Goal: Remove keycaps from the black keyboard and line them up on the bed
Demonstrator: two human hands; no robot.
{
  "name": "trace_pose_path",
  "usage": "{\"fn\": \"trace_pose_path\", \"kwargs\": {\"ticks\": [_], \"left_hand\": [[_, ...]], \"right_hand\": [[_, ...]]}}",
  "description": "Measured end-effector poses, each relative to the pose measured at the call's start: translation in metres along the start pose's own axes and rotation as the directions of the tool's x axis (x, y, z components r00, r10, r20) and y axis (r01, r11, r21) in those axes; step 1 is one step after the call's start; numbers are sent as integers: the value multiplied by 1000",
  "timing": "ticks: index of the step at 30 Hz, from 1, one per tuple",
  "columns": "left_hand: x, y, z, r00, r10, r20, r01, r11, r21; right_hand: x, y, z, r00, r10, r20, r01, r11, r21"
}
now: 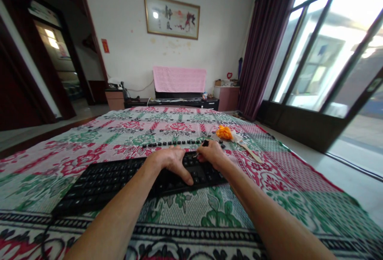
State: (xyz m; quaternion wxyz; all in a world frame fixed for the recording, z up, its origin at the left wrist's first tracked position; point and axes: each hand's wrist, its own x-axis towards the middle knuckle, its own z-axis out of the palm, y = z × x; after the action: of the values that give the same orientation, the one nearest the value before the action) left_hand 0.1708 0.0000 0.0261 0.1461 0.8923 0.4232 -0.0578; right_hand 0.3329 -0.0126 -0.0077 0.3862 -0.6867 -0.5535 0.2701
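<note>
A black keyboard (119,180) lies across a floral cloth (89,140). My left hand (172,162) rests on its right part, fingers curled over the keys and thumb stretched down toward the front edge. My right hand (212,152) is closed at the keyboard's far right corner, pinching a small thin tool with a dark tip (204,144) against the keys. A row of loose black keycaps (170,143) lies on the cloth just behind the keyboard.
An orange cloth (224,132) and a flat pale stick (251,153) lie to the right of my hands. The keyboard's cable (44,236) trails off its left end. Glass doors stand at the right, a low cabinet at the far wall.
</note>
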Motion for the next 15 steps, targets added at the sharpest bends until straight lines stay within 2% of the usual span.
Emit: {"fn": "trace_pose_path", "kwargs": {"ticks": [2, 4, 5, 7, 8, 9, 13, 15], "left_hand": [[-1, 1, -2, 1000, 1, 4, -1, 1000, 13], [-1, 1, -3, 1000, 10, 11, -11, 1000, 13], [-1, 1, -3, 1000, 15, 14, -15, 1000, 11], [0, 1, -3, 1000, 21, 12, -21, 1000, 10], [0, 1, -3, 1000, 17, 11, -18, 1000, 9], [0, 1, -3, 1000, 8, 13, -8, 1000, 5], [1, -1, -3, 997, -34, 63, 37, 998, -45], [3, -2, -3, 999, -19, 44, 23, 995, -98]], "right_hand": [[-3, -1, 0, 1000, -2, -20, 1, 1000, -26], [-8, -3, 1, 989, -127, -72, 116, 982, -148], [-10, -5, 1, 968, -234, -94, 209, 952, -223], [-15, -8, 1, 891, -444, -96, 392, 858, -331], [-16, -10, 0, 858, -505, -93, 447, 824, -347], [-16, -12, -1, 848, -523, -91, 468, 817, -336], [-10, -17, -9, 913, -387, -129, 357, 911, -207], [-6, -16, -11, 929, -351, -118, 333, 931, -150]]}}
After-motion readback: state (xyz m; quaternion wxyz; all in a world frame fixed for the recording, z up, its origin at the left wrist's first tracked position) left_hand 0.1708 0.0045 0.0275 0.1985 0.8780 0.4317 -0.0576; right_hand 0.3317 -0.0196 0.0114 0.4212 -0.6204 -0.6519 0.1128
